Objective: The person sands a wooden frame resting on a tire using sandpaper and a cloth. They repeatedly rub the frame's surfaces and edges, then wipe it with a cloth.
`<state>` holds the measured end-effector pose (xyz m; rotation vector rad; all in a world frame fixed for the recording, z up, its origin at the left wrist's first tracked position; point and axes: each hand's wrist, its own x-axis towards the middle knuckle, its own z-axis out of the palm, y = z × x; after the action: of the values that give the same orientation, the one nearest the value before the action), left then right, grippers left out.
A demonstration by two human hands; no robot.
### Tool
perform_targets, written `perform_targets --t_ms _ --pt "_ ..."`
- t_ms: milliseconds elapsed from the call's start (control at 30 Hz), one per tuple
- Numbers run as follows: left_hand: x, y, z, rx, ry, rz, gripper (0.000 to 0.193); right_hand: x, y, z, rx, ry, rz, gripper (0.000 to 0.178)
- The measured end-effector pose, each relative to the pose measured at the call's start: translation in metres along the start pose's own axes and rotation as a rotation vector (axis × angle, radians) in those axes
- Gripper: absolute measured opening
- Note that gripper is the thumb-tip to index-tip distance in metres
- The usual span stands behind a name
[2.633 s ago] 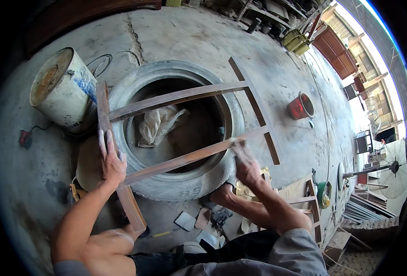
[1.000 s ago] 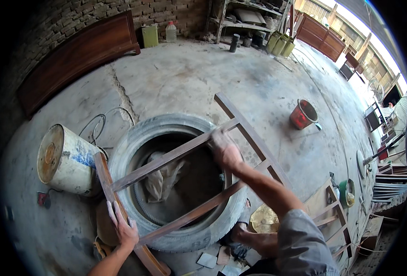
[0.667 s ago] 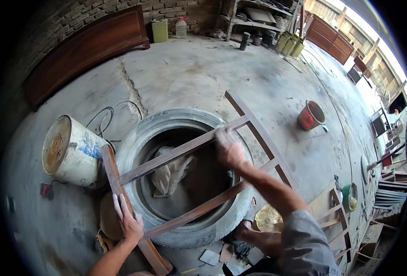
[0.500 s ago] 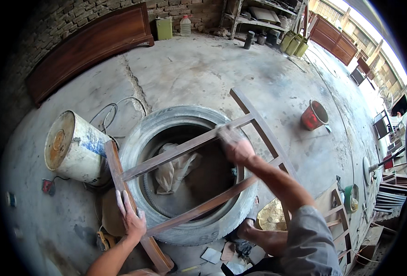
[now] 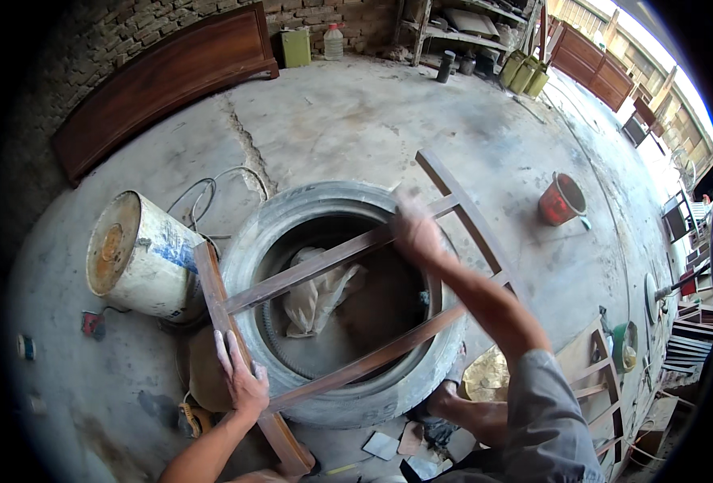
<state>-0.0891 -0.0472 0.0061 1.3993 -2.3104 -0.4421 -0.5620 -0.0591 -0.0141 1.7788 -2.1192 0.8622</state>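
A brown wooden frame [image 5: 308,270] of rails and crossbars rests across a big grey tyre [image 5: 340,196] lying flat. My left hand [image 5: 245,390] holds its left rail, whitened fingers laid over the wood and thumb on the inner side. On the far crossbar, close to its right end, is my right hand [image 5: 421,233], blurred by motion. Its fingers look curled down over the bar; whatever lies under them is hidden. Inside the tyre, below the crossbars, sits a crumpled pale plastic bag [image 5: 312,302].
Left of the tyre a stained white drum [image 5: 159,262] lies tilted, with a hose [image 5: 203,197] behind it. A red bucket [image 5: 562,200] stands to the right. A yellow-orange power tool [image 5: 195,419] is near my left forearm. A dark wooden panel [image 5: 167,88] leans against the brick wall.
My right hand has moved a little along the far crossbar toward its right end. My left hand keeps its hold on the left rail. The whole view has shifted slightly.
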Motion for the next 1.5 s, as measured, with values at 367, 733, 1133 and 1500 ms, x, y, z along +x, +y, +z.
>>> perform_targets --t_ms 367,733,1133,1500 --pt "0.005 0.007 0.002 0.003 -0.072 -0.001 0.086 0.040 -0.150 0.083 -0.165 -0.155 0.027 0.070" --pt "0.009 0.010 0.005 -0.025 -0.038 0.027 0.081 0.047 0.068 0.029 -0.323 0.126 0.252 0.057" --pt "0.001 -0.003 0.013 -0.041 0.005 -0.034 0.090 -0.115 -0.117 -0.113 0.650 -0.432 -0.555 0.053" --pt "0.003 -0.013 0.021 -0.037 0.022 -0.003 0.085 -0.447 -0.230 -0.109 0.670 -1.273 -0.370 0.031"
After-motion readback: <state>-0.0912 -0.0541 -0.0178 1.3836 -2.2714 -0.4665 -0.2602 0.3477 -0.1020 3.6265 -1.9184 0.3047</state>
